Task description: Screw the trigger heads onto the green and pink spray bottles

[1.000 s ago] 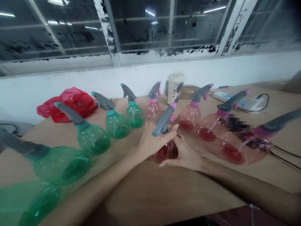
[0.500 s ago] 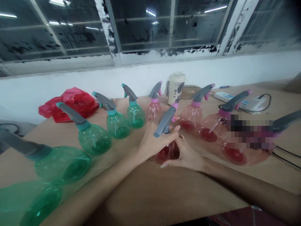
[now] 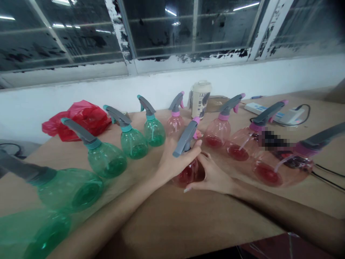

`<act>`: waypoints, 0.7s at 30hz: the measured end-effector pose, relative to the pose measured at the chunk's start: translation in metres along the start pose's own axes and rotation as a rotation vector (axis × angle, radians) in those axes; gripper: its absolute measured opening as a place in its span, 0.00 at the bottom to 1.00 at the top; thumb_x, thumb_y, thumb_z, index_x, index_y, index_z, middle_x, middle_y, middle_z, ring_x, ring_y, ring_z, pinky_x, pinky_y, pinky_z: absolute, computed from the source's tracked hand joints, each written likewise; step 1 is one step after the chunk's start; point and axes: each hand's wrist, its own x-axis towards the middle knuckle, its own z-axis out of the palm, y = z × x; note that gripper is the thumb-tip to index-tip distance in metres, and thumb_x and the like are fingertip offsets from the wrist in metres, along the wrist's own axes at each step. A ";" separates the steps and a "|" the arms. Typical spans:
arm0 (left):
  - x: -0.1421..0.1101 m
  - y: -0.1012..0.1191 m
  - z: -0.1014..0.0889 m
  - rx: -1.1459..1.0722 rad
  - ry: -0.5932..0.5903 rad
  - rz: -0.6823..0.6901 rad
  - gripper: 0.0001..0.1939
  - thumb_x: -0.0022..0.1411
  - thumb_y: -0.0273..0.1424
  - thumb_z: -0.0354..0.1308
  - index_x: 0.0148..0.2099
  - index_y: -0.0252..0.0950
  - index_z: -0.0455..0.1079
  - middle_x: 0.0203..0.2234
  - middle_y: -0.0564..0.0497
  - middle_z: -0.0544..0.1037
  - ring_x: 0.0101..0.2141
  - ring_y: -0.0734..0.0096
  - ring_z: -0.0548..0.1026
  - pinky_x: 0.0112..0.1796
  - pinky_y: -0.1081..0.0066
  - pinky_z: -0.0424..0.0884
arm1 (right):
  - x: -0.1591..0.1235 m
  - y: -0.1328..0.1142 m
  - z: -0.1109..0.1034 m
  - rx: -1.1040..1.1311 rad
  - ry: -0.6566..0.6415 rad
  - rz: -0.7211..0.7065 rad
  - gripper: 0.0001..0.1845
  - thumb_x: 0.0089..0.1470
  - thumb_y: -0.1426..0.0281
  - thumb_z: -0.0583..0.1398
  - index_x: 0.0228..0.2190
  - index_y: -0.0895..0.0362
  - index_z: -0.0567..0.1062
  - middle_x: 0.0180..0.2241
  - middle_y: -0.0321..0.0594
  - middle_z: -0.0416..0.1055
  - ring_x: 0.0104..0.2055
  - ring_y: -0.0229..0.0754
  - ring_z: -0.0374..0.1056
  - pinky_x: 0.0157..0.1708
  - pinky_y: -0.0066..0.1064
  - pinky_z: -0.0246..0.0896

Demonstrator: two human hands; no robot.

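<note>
A pink spray bottle (image 3: pixel 185 174) with a grey trigger head and pink nozzle stands upright on the table in front of me. My left hand (image 3: pixel 175 158) is wrapped round its neck just under the head, thumb reaching across to the right. Lower down, my right hand (image 3: pixel 212 176) curves round the right side of the bottle's body, thumb in front. The far fingers of both hands are partly hidden behind the bottle. Close by on the left is a green spray bottle (image 3: pixel 133 142), and to the right another pink spray bottle (image 3: pixel 217 133).
Several green bottles line the left side of the wooden table (image 3: pixel 172 219), several pink ones the right. A red plastic bag (image 3: pixel 81 120) lies back left. Behind stand a paper cup (image 3: pixel 201 100) and a power strip (image 3: pixel 275 115) with cables. A white wall closes off the back.
Both hands keep the same hold on the pink spray bottle. The whole view shifts slightly; the bottle's head is tilted very little differently, and the other bottles stay in place.
</note>
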 end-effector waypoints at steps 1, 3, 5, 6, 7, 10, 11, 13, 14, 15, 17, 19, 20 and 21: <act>-0.001 -0.001 0.001 0.000 0.007 -0.004 0.08 0.59 0.30 0.58 0.42 0.39 0.71 0.37 0.50 0.80 0.37 0.68 0.79 0.43 0.65 0.75 | 0.000 0.000 -0.001 0.000 0.000 0.003 0.55 0.35 0.44 0.69 0.60 0.54 0.60 0.60 0.51 0.62 0.64 0.64 0.54 0.61 0.61 0.48; -0.002 -0.001 0.002 0.029 0.019 -0.021 0.10 0.58 0.30 0.58 0.44 0.39 0.71 0.37 0.50 0.81 0.38 0.66 0.80 0.45 0.64 0.75 | 0.001 0.001 -0.001 0.003 0.000 0.010 0.54 0.34 0.44 0.70 0.59 0.54 0.62 0.60 0.51 0.63 0.63 0.64 0.56 0.60 0.61 0.49; -0.003 0.000 0.003 0.065 0.031 -0.029 0.10 0.58 0.30 0.58 0.45 0.39 0.71 0.35 0.50 0.82 0.36 0.66 0.80 0.44 0.64 0.76 | 0.002 0.002 -0.002 0.006 -0.004 0.016 0.55 0.33 0.44 0.70 0.58 0.55 0.62 0.59 0.51 0.64 0.62 0.63 0.57 0.60 0.60 0.51; -0.004 0.000 0.004 0.082 0.041 -0.027 0.11 0.58 0.30 0.58 0.45 0.39 0.72 0.35 0.50 0.82 0.36 0.66 0.80 0.44 0.64 0.76 | 0.002 0.002 -0.002 0.009 -0.005 0.014 0.55 0.33 0.44 0.70 0.58 0.55 0.62 0.59 0.52 0.65 0.62 0.63 0.57 0.60 0.60 0.52; -0.004 0.001 0.004 0.095 0.052 -0.021 0.12 0.58 0.30 0.58 0.46 0.39 0.72 0.35 0.50 0.82 0.37 0.66 0.80 0.44 0.64 0.76 | 0.002 0.002 -0.003 0.011 -0.007 0.011 0.55 0.33 0.44 0.70 0.58 0.56 0.63 0.58 0.52 0.65 0.61 0.63 0.58 0.59 0.59 0.52; -0.005 0.000 0.005 0.121 0.086 0.007 0.15 0.58 0.30 0.57 0.49 0.39 0.72 0.34 0.50 0.81 0.38 0.65 0.80 0.46 0.62 0.76 | 0.003 0.002 -0.005 0.016 -0.013 -0.005 0.56 0.32 0.44 0.70 0.59 0.55 0.62 0.56 0.52 0.67 0.61 0.63 0.57 0.59 0.59 0.52; -0.005 0.000 0.005 0.124 0.090 0.017 0.15 0.58 0.30 0.57 0.49 0.40 0.72 0.34 0.50 0.81 0.38 0.65 0.80 0.46 0.62 0.76 | 0.004 0.002 -0.005 0.017 -0.014 -0.013 0.56 0.33 0.43 0.70 0.59 0.55 0.62 0.56 0.52 0.68 0.61 0.63 0.58 0.60 0.60 0.51; -0.005 -0.001 0.006 0.126 0.096 0.032 0.15 0.58 0.29 0.57 0.48 0.40 0.73 0.34 0.50 0.81 0.38 0.65 0.80 0.45 0.62 0.76 | 0.004 0.001 -0.006 0.017 -0.015 -0.023 0.57 0.34 0.43 0.69 0.60 0.54 0.61 0.55 0.51 0.68 0.61 0.63 0.58 0.60 0.61 0.50; -0.005 -0.001 0.006 0.130 0.103 0.036 0.14 0.58 0.29 0.57 0.47 0.39 0.73 0.35 0.49 0.81 0.38 0.65 0.80 0.45 0.61 0.76 | 0.004 0.002 -0.006 0.018 -0.019 -0.027 0.57 0.34 0.43 0.69 0.61 0.54 0.60 0.55 0.51 0.68 0.61 0.63 0.58 0.60 0.61 0.50; -0.005 -0.002 0.006 0.134 0.111 0.039 0.14 0.58 0.28 0.57 0.47 0.39 0.73 0.37 0.48 0.81 0.39 0.64 0.80 0.45 0.61 0.76 | 0.004 0.002 -0.006 0.020 -0.028 -0.027 0.57 0.34 0.43 0.69 0.61 0.54 0.60 0.55 0.51 0.68 0.61 0.63 0.59 0.60 0.60 0.50; -0.005 -0.002 0.007 0.146 0.128 0.043 0.14 0.57 0.26 0.57 0.46 0.39 0.73 0.40 0.47 0.81 0.39 0.64 0.79 0.45 0.60 0.76 | 0.004 0.003 -0.006 0.027 -0.052 -0.012 0.57 0.34 0.44 0.70 0.61 0.54 0.60 0.53 0.51 0.70 0.59 0.63 0.61 0.59 0.59 0.52; -0.005 -0.001 0.007 0.155 0.127 0.035 0.15 0.56 0.26 0.56 0.47 0.39 0.72 0.41 0.47 0.81 0.38 0.65 0.79 0.43 0.60 0.77 | 0.003 0.004 -0.007 0.034 -0.075 0.006 0.57 0.35 0.43 0.69 0.61 0.54 0.59 0.51 0.50 0.71 0.57 0.62 0.63 0.58 0.58 0.54; -0.005 -0.001 0.007 0.152 0.122 0.027 0.16 0.56 0.26 0.56 0.47 0.39 0.72 0.41 0.48 0.80 0.37 0.65 0.79 0.42 0.61 0.77 | 0.003 0.004 -0.007 0.036 -0.078 0.008 0.58 0.35 0.43 0.69 0.61 0.54 0.59 0.51 0.50 0.71 0.56 0.61 0.64 0.57 0.58 0.55; -0.005 -0.001 0.007 0.148 0.117 0.020 0.16 0.56 0.26 0.56 0.47 0.39 0.72 0.40 0.48 0.80 0.36 0.65 0.79 0.42 0.61 0.77 | 0.003 0.004 -0.008 0.037 -0.077 0.006 0.58 0.35 0.42 0.68 0.62 0.54 0.59 0.50 0.49 0.71 0.55 0.61 0.65 0.57 0.58 0.56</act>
